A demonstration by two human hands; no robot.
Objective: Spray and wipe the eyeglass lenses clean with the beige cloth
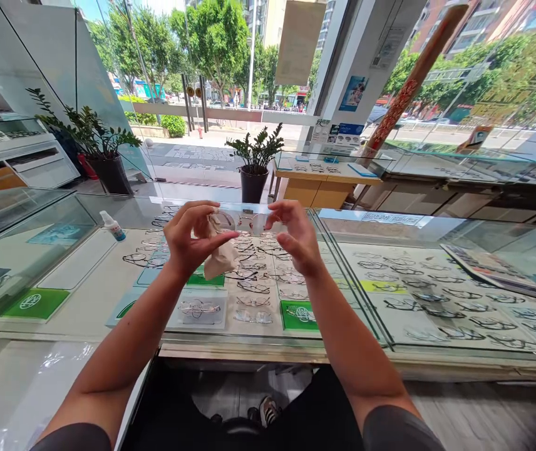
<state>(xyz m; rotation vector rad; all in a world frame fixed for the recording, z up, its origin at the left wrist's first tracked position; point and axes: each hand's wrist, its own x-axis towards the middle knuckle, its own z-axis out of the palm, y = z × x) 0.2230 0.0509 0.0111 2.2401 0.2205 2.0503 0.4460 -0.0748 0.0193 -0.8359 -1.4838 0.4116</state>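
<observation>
I hold a thin-framed pair of glasses (244,222) up in front of me, above a glass display counter (352,294). My left hand (190,241) pinches a beige cleaning cloth (218,254) around the left lens, and the cloth hangs down below the fingers. My right hand (296,235) grips the right side of the glasses with curled fingers. Both forearms reach up from the bottom of the view.
Several rows of glasses (258,282) lie under the counter glass, with green cards (298,315). A small spray bottle (113,227) stands on the counter to the left. More display cases, potted plants (253,163) and a shop window are beyond.
</observation>
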